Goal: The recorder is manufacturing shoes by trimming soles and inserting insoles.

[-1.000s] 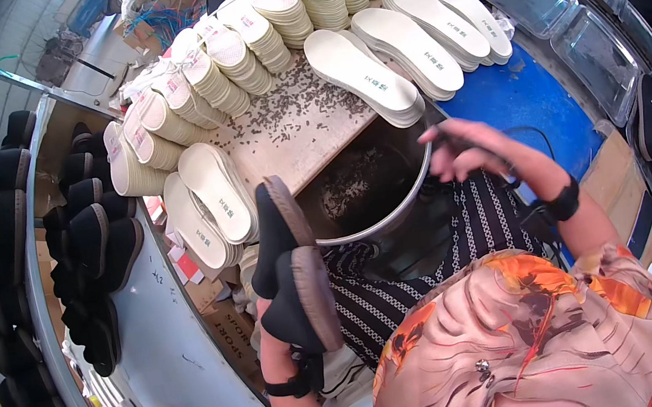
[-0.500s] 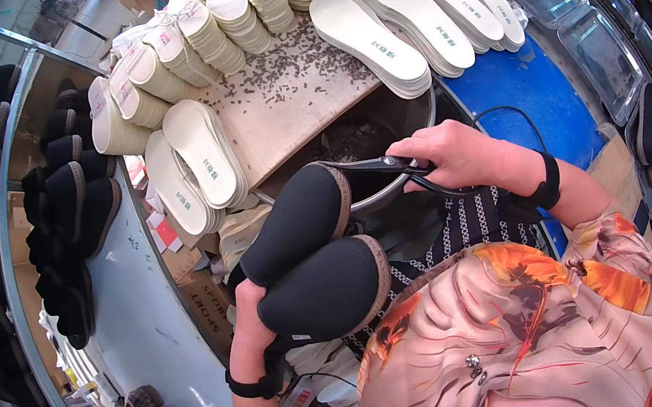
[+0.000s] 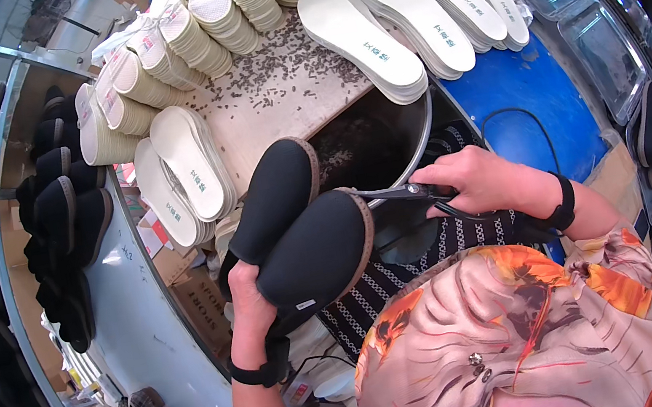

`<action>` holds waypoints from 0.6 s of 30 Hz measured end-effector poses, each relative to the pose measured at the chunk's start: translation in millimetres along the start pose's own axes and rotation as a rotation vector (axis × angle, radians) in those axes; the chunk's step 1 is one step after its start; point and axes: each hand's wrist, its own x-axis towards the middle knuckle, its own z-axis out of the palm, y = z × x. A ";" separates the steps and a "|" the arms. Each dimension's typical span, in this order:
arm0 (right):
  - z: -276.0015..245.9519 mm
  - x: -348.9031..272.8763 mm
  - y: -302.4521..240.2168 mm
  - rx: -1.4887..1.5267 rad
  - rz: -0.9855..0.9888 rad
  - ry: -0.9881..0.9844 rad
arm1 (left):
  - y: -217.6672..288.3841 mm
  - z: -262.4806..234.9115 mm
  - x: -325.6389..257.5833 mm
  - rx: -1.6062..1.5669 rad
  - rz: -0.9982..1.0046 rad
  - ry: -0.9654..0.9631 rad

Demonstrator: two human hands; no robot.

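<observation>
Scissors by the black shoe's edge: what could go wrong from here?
1. The scissors have their tips at the edge of the nearer black shoe; a slip could nick its fabric or rim.
2. The left hand seems to hold both shoes at one end, so the far ends may shift under the blades.
3. The farther black shoe overlaps the metal basin in view; if dropped, it might fall in.
</observation>
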 end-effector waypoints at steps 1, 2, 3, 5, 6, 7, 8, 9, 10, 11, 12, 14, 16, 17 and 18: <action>-0.1 0.7 -1.5 0.100 0.099 -0.067 | -0.2 0.2 0.3 -0.052 -0.015 0.001; -1.0 1.6 -3.4 0.130 0.018 -0.028 | -0.4 0.1 0.7 -0.006 -0.013 0.015; -1.6 2.8 -6.4 0.170 0.016 0.013 | -0.5 -0.1 1.3 -0.051 -0.020 -0.040; -4.8 6.0 -12.2 0.197 0.015 0.049 | -0.1 -1.8 3.0 -0.090 -0.019 -0.102; -7.6 7.4 -14.4 0.191 -0.010 0.093 | 0.6 -3.0 3.8 -0.175 -0.060 -0.126; -11.6 8.9 -15.7 0.137 -0.035 0.086 | 1.6 -4.5 4.7 -0.283 -0.102 -0.175; -16.2 9.6 -16.3 0.084 -0.060 0.078 | 3.1 -6.3 5.2 -0.257 -0.089 -0.156; -20.6 10.3 -16.5 0.047 -0.065 0.060 | 4.9 -9.1 5.2 -0.243 -0.121 -0.149; -24.5 10.4 -16.3 0.045 -0.062 0.064 | 6.8 -11.8 4.8 -0.269 -0.140 -0.141; -27.5 9.6 -16.2 -0.012 -0.093 0.034 | 8.5 -14.6 3.9 -0.233 -0.157 -0.147; -29.0 8.3 -16.5 -0.070 -0.113 -0.008 | 9.8 -17.3 2.9 -0.169 -0.120 -0.156; -27.5 5.0 -17.5 -0.063 -0.120 -0.025 | 10.7 -21.3 -0.3 -0.107 -0.087 -0.162; -22.1 1.5 -17.6 -0.086 -0.087 -0.086 | 8.4 -23.5 -3.7 -0.121 -0.093 -0.168; -19.0 -0.6 -16.2 -0.038 -0.073 -0.073 | 6.1 -23.9 -5.8 -0.118 -0.091 -0.163; -16.6 -3.0 -12.5 -0.033 -0.085 -0.069 | 3.0 -23.4 -7.9 -0.224 -0.138 -0.178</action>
